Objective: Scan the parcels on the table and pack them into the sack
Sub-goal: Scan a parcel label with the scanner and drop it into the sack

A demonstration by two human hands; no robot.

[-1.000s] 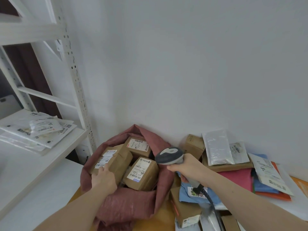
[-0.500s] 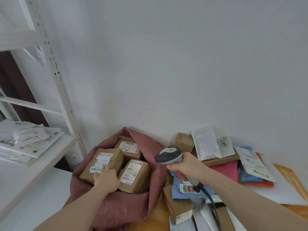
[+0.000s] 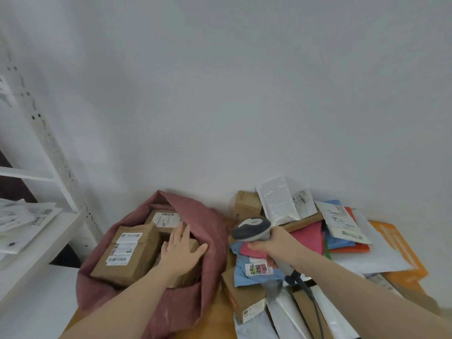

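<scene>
The right hand (image 3: 274,243) has its fingers curled round the grip of a grey barcode scanner (image 3: 252,229), held over the loose parcels (image 3: 315,231) heaped on the table. The left hand (image 3: 179,250) lies inside the open pink sack (image 3: 195,297), fingers straight and spread, pressing flat on a brown box (image 3: 189,243); beside it lies a labelled box (image 3: 127,253), with another box (image 3: 162,217) farther back

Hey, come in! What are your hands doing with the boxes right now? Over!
Left hand flat on a box inside the sack. Right hand grips the scanner. Parcel pile waiting. Nothing blocking.
</scene>
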